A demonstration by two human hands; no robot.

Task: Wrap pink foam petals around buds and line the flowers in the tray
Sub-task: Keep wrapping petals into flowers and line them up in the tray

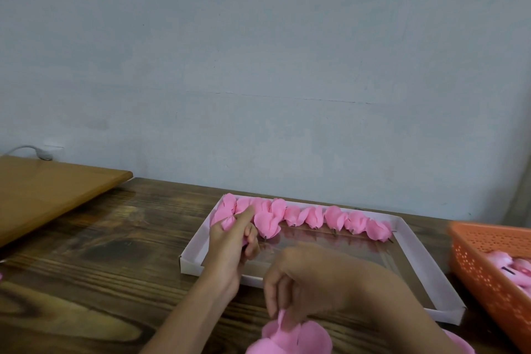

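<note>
**A:** How many flowers are in the tray?

**B:** About 10 pink foam flowers [314, 217], in 1 row along the far wall of the tray [423, 264]. They overlap, so the count is rough. Each is a soft, rounded bud of matte petals, and several show a dark pointed tip at the base.

**A:** And the tray itself?

**B:** 1 shallow rectangular tray with pale card walls and a glossy floor.

**A:** What are the 2 hands doing?

**B:** The left hand [232, 241] is at the tray's far left corner. Its grip is closed round 1 more flower [228, 223], with the index finger stretched out. The right hand [310, 282] is over the near edge, its grip pinching 1 thin petal [280, 317] above a loose heap of petals [298, 336].

**A:** Anything else?

**B:** 1 orange perforated plastic basket [488, 276] at the right holds pink pieces, too blurred to count. All of this lies on a dark, glossy, grained wooden surface [100, 253]. 1 lighter wooden board [43, 190] is at the left, and 1 white cable [31, 149] is by the grey wall [258, 52].
</note>
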